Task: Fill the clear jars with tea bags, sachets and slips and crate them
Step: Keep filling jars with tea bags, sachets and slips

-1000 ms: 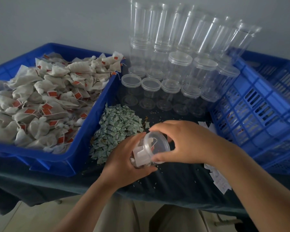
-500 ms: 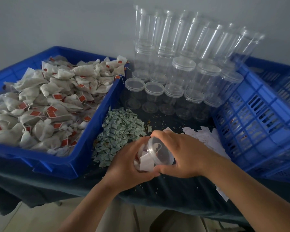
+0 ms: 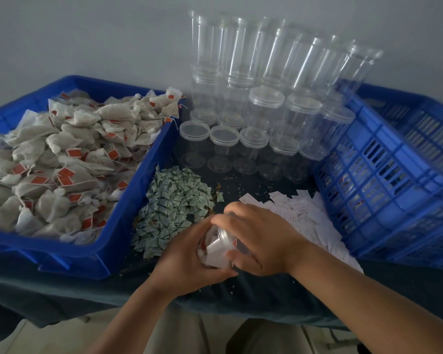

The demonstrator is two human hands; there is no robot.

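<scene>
The step in hand looked like closing a filled jar. The left hand (image 3: 189, 255) was curled round the clear jar (image 3: 216, 249), which lay tilted at the near middle of the table, with tea bags and white paper showing through its wall. The right hand (image 3: 261, 241) was curled over the jar's mouth end. The next move probably called for a firm closing twist, then a carry right into the blue crate (image 3: 384, 175).

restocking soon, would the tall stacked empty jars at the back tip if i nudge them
Probably yes: the stacked jars stand several high on narrow bases. Being empty clear plastic, they likely weigh little and shift easily. Smooth walls may slip.
</scene>
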